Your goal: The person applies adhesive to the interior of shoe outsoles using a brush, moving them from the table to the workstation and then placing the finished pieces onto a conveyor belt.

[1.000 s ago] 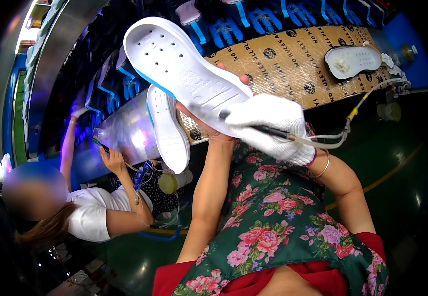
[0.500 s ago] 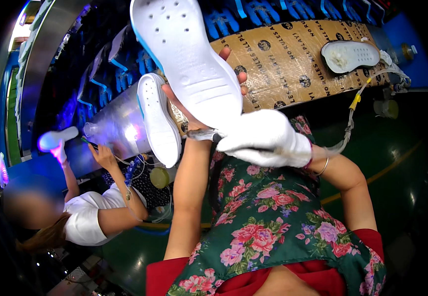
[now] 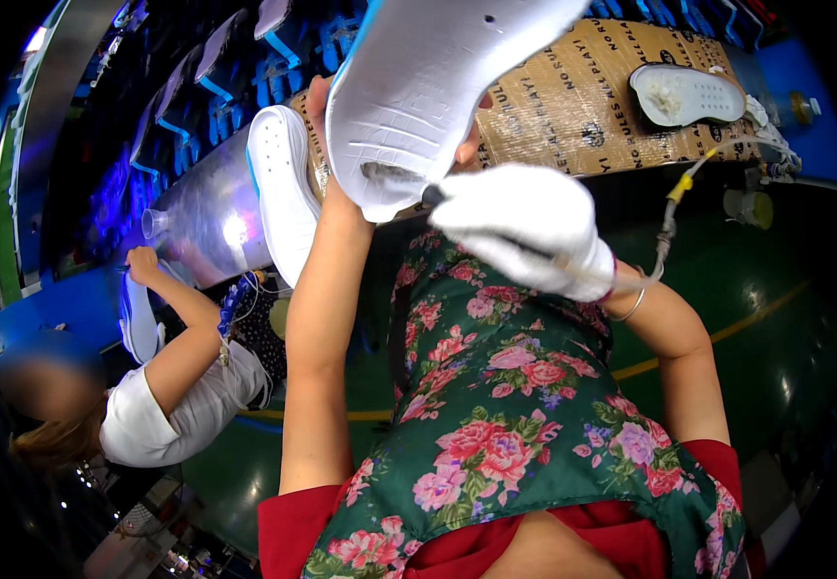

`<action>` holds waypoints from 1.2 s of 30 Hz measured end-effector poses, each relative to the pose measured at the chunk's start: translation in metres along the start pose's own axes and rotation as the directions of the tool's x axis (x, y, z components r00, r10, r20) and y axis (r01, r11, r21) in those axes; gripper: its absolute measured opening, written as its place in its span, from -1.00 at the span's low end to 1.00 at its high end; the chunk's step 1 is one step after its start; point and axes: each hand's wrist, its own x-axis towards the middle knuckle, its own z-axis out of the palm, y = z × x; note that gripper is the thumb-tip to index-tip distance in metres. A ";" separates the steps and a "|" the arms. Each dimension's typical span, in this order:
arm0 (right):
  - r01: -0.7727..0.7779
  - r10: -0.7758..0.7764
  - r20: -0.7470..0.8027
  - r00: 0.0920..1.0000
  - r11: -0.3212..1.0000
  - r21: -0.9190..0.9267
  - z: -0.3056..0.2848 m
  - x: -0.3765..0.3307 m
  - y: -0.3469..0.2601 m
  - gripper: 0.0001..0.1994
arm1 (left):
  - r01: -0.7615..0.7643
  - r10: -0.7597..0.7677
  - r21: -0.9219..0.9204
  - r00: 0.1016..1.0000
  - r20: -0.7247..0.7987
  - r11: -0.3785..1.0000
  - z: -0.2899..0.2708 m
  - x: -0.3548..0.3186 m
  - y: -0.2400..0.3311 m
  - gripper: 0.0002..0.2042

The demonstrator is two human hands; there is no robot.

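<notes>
My left hand [image 3: 318, 108] grips a white foam shoe sole [image 3: 404, 106] from beneath, its fingers showing at both edges. The sole is tilted and its inner face, with ribbed lines near the heel, is toward me. My right hand [image 3: 524, 232], in a white knit glove, is closed around a brush with a black neck [image 3: 432, 196]. The brush's bristles [image 3: 394, 177] lie on the inside of the heel end. A thin clear tube [image 3: 662, 246] runs beside my right wrist. Left of my left forearm lies another white sole [image 3: 285, 183].
Printed brown cardboard [image 3: 573, 96] covers the bench. On its right side sits a sole-shaped tray [image 3: 684, 96] with whitish residue. Blue racks [image 3: 341, 39] stand behind. At left, a co-worker in a white shirt [image 3: 172, 415] handles a blue-edged white sole [image 3: 138, 318].
The held sole has tilted, its heel coming lower and its toe swinging right. The brush has gone from the heel's rim onto its inside. The co-worker's arms have come lower.
</notes>
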 end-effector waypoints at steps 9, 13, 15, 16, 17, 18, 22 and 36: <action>-0.099 0.093 0.060 0.994 0.989 0.106 -0.003 0.000 -0.006 -0.77 | 0.067 -0.070 -0.083 0.997 -0.037 0.994 -0.006 -0.002 0.008 0.05; -0.101 0.083 0.136 0.987 0.987 0.128 0.005 -0.001 -0.013 -0.79 | 0.043 -0.050 -0.119 0.997 -0.053 0.992 -0.004 0.002 0.008 0.03; -0.256 0.244 0.080 0.966 0.940 0.225 0.006 -0.003 -0.014 -0.80 | -0.015 0.000 -0.200 0.997 -0.073 0.980 -0.004 0.000 0.001 0.03; -0.308 0.313 0.018 0.949 0.919 0.245 0.007 -0.006 -0.008 -0.80 | -0.016 -0.010 -0.198 0.992 -0.129 0.980 -0.003 -0.002 0.001 0.04; -0.360 0.384 -0.042 0.922 0.894 0.269 0.008 -0.009 -0.002 -0.79 | -0.018 -0.020 -0.201 0.983 -0.184 0.979 -0.004 -0.004 -0.001 0.04; -0.395 0.388 0.075 0.919 0.893 0.218 0.007 -0.007 -0.005 -0.83 | -0.045 0.018 -0.225 0.993 -0.120 0.973 -0.005 -0.007 -0.006 0.03; -0.572 0.649 0.080 0.756 0.597 0.563 -0.002 -0.005 -0.014 -0.83 | -0.116 0.062 -0.229 0.971 -0.231 0.966 -0.006 -0.017 -0.017 -0.02; -0.322 0.307 0.097 0.947 0.903 0.283 0.017 0.040 0.026 -0.83 | -0.528 0.366 -0.052 0.652 -0.663 0.847 -0.001 -0.082 -0.047 -0.14</action>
